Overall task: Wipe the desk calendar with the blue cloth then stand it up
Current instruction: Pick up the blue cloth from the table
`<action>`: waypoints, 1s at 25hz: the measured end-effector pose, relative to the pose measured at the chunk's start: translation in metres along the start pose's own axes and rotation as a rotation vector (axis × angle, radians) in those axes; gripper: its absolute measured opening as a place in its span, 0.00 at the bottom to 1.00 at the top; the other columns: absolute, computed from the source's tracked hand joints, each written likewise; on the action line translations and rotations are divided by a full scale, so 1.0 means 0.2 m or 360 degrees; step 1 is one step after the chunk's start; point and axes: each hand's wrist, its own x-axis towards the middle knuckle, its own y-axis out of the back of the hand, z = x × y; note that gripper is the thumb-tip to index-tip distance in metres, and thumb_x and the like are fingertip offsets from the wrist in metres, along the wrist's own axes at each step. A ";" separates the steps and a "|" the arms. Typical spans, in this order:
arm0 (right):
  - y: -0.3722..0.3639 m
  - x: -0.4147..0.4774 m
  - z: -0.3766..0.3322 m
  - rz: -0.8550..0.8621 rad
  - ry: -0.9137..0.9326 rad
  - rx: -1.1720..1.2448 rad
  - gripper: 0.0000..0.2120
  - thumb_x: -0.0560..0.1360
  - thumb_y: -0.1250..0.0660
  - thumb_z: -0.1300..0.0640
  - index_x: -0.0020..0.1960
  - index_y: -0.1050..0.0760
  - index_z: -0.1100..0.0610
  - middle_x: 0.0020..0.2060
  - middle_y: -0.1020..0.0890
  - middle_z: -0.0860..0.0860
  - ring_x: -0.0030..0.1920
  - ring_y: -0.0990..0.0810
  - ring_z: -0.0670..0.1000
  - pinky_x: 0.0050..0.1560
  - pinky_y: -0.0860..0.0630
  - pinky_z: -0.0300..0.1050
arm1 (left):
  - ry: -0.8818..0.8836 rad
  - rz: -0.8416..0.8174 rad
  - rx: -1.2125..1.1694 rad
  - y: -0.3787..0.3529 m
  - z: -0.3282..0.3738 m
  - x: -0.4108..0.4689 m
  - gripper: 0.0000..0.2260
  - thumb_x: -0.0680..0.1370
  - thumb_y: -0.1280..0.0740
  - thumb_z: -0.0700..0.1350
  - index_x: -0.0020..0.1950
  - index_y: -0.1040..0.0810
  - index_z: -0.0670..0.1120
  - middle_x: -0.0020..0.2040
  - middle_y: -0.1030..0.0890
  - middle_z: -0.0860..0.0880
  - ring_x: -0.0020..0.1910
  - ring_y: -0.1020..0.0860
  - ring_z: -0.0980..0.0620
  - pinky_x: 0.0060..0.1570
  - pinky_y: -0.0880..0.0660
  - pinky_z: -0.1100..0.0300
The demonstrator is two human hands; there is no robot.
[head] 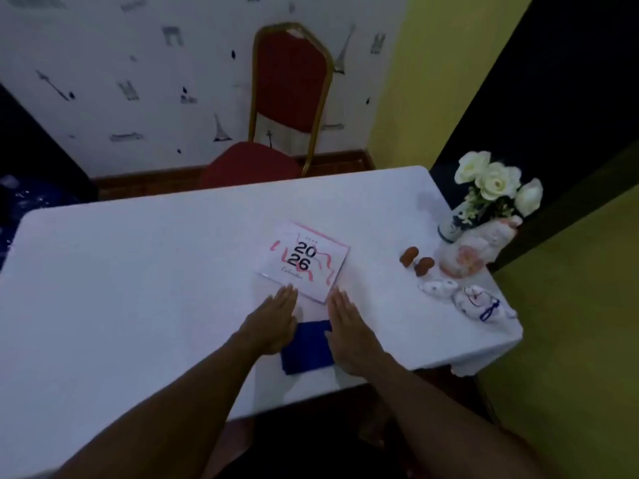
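A white desk calendar (304, 261) marked 2026 with pink squiggles lies flat on the white table (138, 271). A folded blue cloth (307, 347) rests just in front of it, near the table's front edge. My left hand (273, 319) lies flat, palm down, at the cloth's left side, its fingertips close to the calendar's near edge. My right hand (349, 326) lies flat at the cloth's right side and covers part of that edge. Both hands hold nothing, with the fingers straight.
A vase of white flowers (484, 202) and a pink-patterned ceramic piece (466, 254) stand at the table's right end. Two small brown objects (416, 261) and white-and-blue trinkets (463, 299) lie beside them. A red chair (287, 108) stands behind the table.
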 end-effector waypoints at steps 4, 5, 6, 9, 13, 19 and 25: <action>-0.15 -0.13 -0.04 -0.0374 0.0380 -0.0111 0.36 0.83 0.45 0.49 0.82 0.60 0.63 0.82 0.58 0.59 0.82 0.58 0.58 0.81 0.54 0.56 | -0.0184 -0.0162 0.0367 -0.30 -0.12 -0.19 0.30 0.87 0.54 0.54 0.84 0.62 0.44 0.86 0.60 0.44 0.86 0.59 0.47 0.84 0.57 0.51; -0.16 -0.13 -0.03 -0.0417 0.0436 -0.0123 0.36 0.84 0.45 0.49 0.82 0.59 0.63 0.82 0.58 0.59 0.82 0.58 0.58 0.81 0.54 0.56 | -0.0215 -0.0169 0.0460 -0.35 -0.13 -0.22 0.30 0.87 0.55 0.56 0.84 0.62 0.44 0.85 0.62 0.44 0.85 0.60 0.47 0.84 0.58 0.50; -0.17 -0.12 -0.02 -0.0438 0.0468 -0.0141 0.36 0.84 0.46 0.48 0.82 0.59 0.63 0.82 0.57 0.59 0.82 0.58 0.58 0.81 0.53 0.55 | -0.0217 -0.0186 0.0551 -0.37 -0.13 -0.22 0.32 0.86 0.55 0.58 0.84 0.63 0.44 0.84 0.63 0.44 0.85 0.61 0.47 0.84 0.59 0.50; -0.18 -0.09 0.02 -0.0429 0.0482 -0.0161 0.34 0.85 0.46 0.48 0.82 0.58 0.62 0.82 0.57 0.58 0.82 0.56 0.57 0.81 0.55 0.52 | -0.0205 -0.0186 0.0605 -0.40 -0.13 -0.21 0.36 0.85 0.53 0.63 0.84 0.62 0.43 0.82 0.66 0.44 0.84 0.62 0.46 0.83 0.62 0.48; -0.20 -0.07 0.05 -0.0379 0.0529 -0.0193 0.33 0.85 0.46 0.49 0.82 0.57 0.61 0.82 0.56 0.57 0.82 0.55 0.56 0.79 0.57 0.49 | -0.0332 0.0062 0.0623 -0.37 -0.12 -0.21 0.33 0.81 0.33 0.49 0.82 0.39 0.37 0.82 0.40 0.37 0.82 0.36 0.41 0.81 0.39 0.46; -0.17 -0.07 -0.05 -0.0205 0.0361 0.0080 0.34 0.78 0.35 0.52 0.80 0.41 0.62 0.80 0.38 0.59 0.79 0.39 0.56 0.78 0.39 0.54 | -0.0190 -0.0125 0.0096 -0.34 -0.15 -0.14 0.26 0.88 0.49 0.47 0.85 0.48 0.44 0.86 0.50 0.44 0.86 0.49 0.47 0.83 0.56 0.55; -0.18 0.00 -0.18 -0.0110 0.0186 0.0241 0.30 0.81 0.38 0.64 0.80 0.43 0.62 0.80 0.41 0.57 0.81 0.44 0.54 0.81 0.50 0.47 | -0.0121 -0.0203 -0.0502 -0.22 -0.18 -0.17 0.25 0.88 0.47 0.50 0.85 0.45 0.50 0.86 0.47 0.49 0.85 0.47 0.47 0.84 0.54 0.55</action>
